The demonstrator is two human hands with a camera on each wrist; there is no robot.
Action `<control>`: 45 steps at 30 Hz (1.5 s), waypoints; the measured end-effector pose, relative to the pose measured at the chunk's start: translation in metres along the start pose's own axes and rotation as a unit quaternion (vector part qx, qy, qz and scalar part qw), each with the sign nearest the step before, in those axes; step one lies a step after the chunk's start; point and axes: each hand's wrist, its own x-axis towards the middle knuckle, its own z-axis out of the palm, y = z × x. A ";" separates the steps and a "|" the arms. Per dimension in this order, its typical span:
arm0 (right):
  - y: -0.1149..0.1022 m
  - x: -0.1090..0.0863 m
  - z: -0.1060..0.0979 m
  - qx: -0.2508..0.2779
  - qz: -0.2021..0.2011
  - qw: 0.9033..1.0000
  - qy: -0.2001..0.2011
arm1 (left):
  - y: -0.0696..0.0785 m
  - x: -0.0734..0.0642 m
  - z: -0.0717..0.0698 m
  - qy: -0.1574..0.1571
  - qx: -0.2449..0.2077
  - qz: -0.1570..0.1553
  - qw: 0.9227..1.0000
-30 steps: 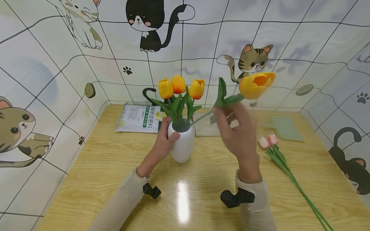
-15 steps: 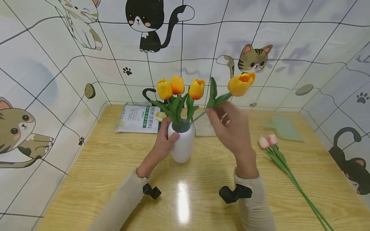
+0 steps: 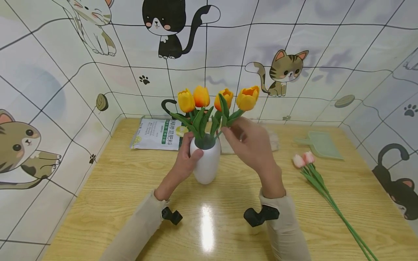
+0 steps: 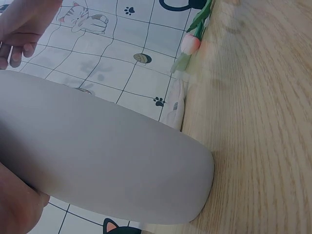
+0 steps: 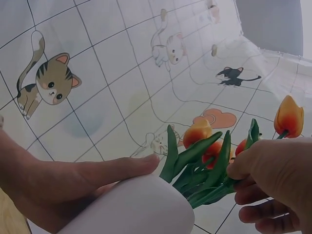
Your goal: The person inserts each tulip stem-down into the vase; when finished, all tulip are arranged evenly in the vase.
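Note:
A white vase stands on the wooden table, and my left hand grips its left side near the rim, thumb in front. Several yellow-orange tulips with green leaves rise from its mouth. My right hand pinches the stem of another yellow tulip just below its leaves, to the right of the bunch; its stem slants down to the vase mouth. In the right wrist view, thumb and finger meet on that tulip's stem, while the other fingers curl loosely. The stem's lower end is hidden inside the vase.
Two pink tulips with long stems lie on the table at the right. Behind them is a pale green shovel-like piece. A printed white packet lies at the back left; a pale flat item lies behind my right hand.
My right hand has moved left and slightly down with the yellow tulip, bringing its bloom beside the others and its stem more upright. The left hand and vase have stayed in place.

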 end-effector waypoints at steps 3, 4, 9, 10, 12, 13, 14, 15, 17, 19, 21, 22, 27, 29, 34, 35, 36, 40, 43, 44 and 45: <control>0.002 0.000 0.002 0.002 0.004 1.000 -0.014 | 0.000 0.001 0.000 0.000 0.004 -0.001 1.000; 0.002 0.001 0.003 0.002 0.003 1.000 -0.020 | 0.000 0.001 0.001 -0.001 0.004 0.000 1.000; 0.003 0.001 0.007 -0.014 0.012 0.998 -0.056 | -0.001 0.002 0.001 -0.003 0.004 0.005 1.000; 0.004 0.000 0.008 -0.017 0.016 0.998 -0.064 | -0.001 0.002 0.001 -0.003 0.004 0.005 1.000; 0.005 0.000 0.009 -0.024 0.024 0.996 -0.078 | 0.000 0.002 0.001 -0.004 0.004 0.005 1.000; 0.005 0.000 0.010 -0.027 0.027 0.996 -0.084 | 0.000 0.002 0.002 -0.005 0.004 0.004 1.000; 0.005 0.000 0.010 -0.029 0.033 0.995 -0.092 | 0.000 0.002 0.002 -0.005 0.004 0.004 1.000; 0.005 0.001 0.010 -0.032 0.038 0.994 -0.101 | 0.000 0.002 0.002 -0.005 0.004 0.004 1.000; 0.005 0.001 0.011 -0.034 0.048 0.991 -0.117 | 0.000 0.002 0.002 -0.005 0.003 0.005 1.000; 0.004 0.001 0.011 -0.031 0.059 0.989 -0.130 | 0.000 0.002 0.003 -0.004 0.002 0.005 1.000; 0.004 0.001 0.012 -0.027 0.063 0.988 -0.137 | 0.000 0.001 0.003 -0.003 -0.001 0.004 1.000; 0.004 0.001 0.012 -0.027 0.064 0.988 -0.138 | 0.001 0.001 0.003 -0.002 -0.001 0.003 1.000; 0.002 0.001 0.015 -0.037 0.065 0.987 -0.142 | 0.002 -0.001 0.003 0.005 -0.003 -0.001 1.000; 0.001 0.000 0.016 -0.042 0.064 0.987 -0.144 | 0.003 -0.001 0.003 0.008 -0.004 0.000 1.000; 0.000 0.000 0.017 -0.042 0.062 0.987 -0.143 | 0.004 -0.001 0.003 0.010 -0.004 0.003 1.000; 0.000 0.000 0.017 -0.042 0.065 0.986 -0.144 | 0.004 -0.001 0.003 0.009 -0.005 0.003 1.000; 0.000 0.000 0.017 -0.041 0.070 0.986 -0.147 | 0.004 -0.001 0.003 0.008 -0.005 0.002 1.000; 0.001 -0.001 0.012 -0.026 0.104 0.982 -0.153 | 0.005 -0.001 0.003 0.003 -0.012 -0.004 1.000; 0.001 -0.002 0.010 0.003 0.119 0.982 -0.145 | 0.004 -0.001 0.003 0.002 -0.017 -0.007 1.000; 0.001 -0.002 0.009 0.013 0.122 0.982 -0.140 | 0.004 -0.001 0.003 0.002 -0.018 -0.007 1.000; 0.002 -0.002 0.009 0.023 0.121 0.983 -0.137 | 0.003 -0.001 0.003 0.002 -0.019 -0.007 1.000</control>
